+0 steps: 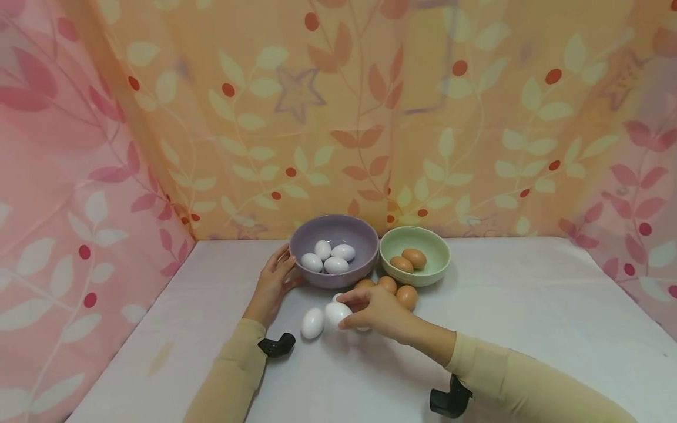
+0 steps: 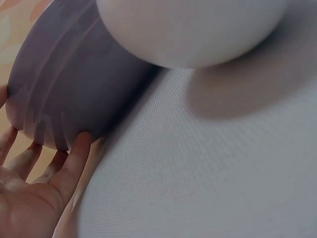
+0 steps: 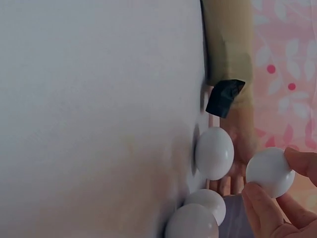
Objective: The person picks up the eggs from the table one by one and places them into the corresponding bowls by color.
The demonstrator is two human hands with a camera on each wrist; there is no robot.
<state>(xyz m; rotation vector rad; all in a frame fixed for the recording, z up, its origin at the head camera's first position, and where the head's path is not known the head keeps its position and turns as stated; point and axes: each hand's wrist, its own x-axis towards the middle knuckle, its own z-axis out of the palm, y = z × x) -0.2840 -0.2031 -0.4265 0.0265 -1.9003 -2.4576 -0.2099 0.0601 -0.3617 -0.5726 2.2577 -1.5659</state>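
My right hand [image 1: 382, 311] pinches a white egg [image 1: 338, 316] between thumb and fingers; in the right wrist view that egg [image 3: 270, 172] shows raised above the others. On the cloth close by lie a white egg [image 1: 312, 324] to the left and two more, partly hidden by the hand and the held egg. My left hand [image 1: 274, 281] rests its extended fingertips on the outer left side of the purple bowl [image 1: 365, 247], as the left wrist view shows. Several white eggs [image 1: 336, 265] sit inside that bowl.
A green bowl [image 1: 436, 258] with two brown eggs [image 1: 414, 258] stands right beside the purple one. In front of the bowls lie brown eggs [image 1: 406, 298], partly behind my right hand. A white cloth [image 1: 529, 317] covers the table, with patterned curtains [image 1: 338, 147] behind.
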